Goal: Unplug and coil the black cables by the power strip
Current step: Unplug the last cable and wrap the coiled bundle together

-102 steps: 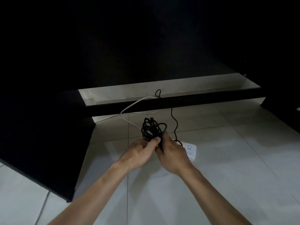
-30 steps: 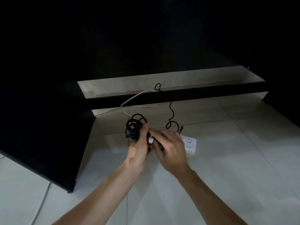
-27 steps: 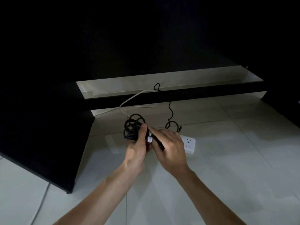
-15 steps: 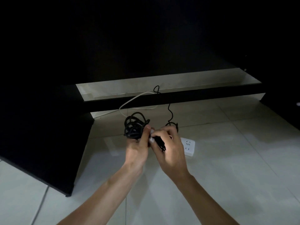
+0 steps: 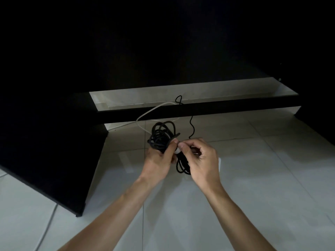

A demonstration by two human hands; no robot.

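Several loops of black cable (image 5: 161, 135) make up the coil I see held above the pale floor tiles (image 5: 253, 178). Its long axis runs from upper left to lower right, with the big loops fanning up and away from me and a smaller bunch hanging down between the hands. A second, thin black cable (image 5: 191, 126) snakes back to the dark crossbar (image 5: 217, 106), crossing beside a white cord (image 5: 145, 115). Dark furniture fills the left and top. My left hand (image 5: 159, 158) grips the coil at its waist, thumb up. My right hand (image 5: 203, 158), touching it fingertip to fingertip, pinches a small white piece (image 5: 178, 150) on the bundle. The power strip (image 5: 219, 163) is mostly hidden behind the right hand.
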